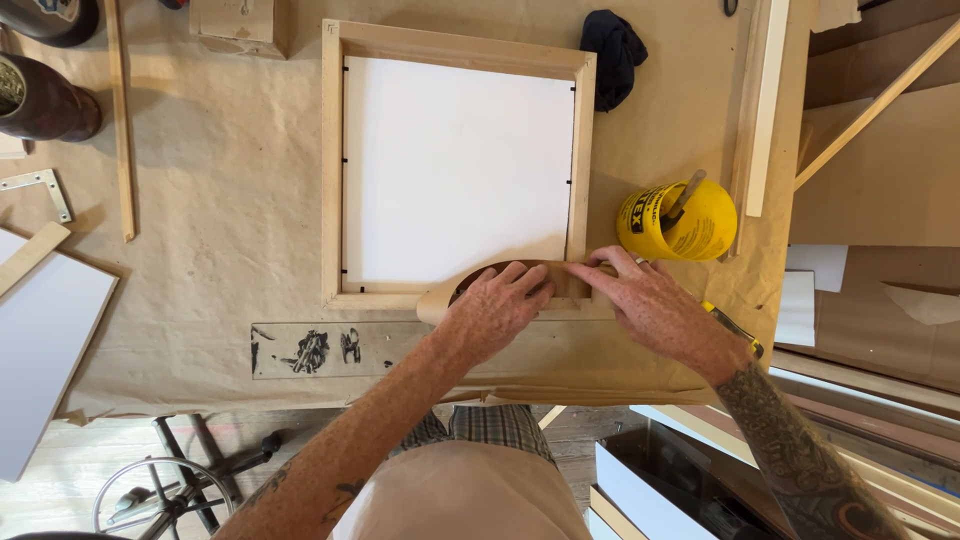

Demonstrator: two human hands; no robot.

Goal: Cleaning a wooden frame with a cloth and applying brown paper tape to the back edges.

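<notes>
A square wooden frame (pixel 331 150) lies face down on the paper-covered table, with a white backing board (pixel 455 165) set inside it. A curled sheet of brown kraft paper (pixel 440 296) overlaps the frame's near edge. My left hand (pixel 500 305) presses flat on that paper, fingers spread toward the frame's lower right corner. My right hand (pixel 650 300) rests beside it, its fingertips pinching the paper's edge at that same corner.
A yellow tub (pixel 680 222) with a brush stands right of the frame. A dark cloth (pixel 612 52) lies behind it. A clear ruler (pixel 320 350) sits near the table's front edge. Wood strips (pixel 121 120), a metal bracket (pixel 45 190) and a white panel (pixel 45 350) lie left.
</notes>
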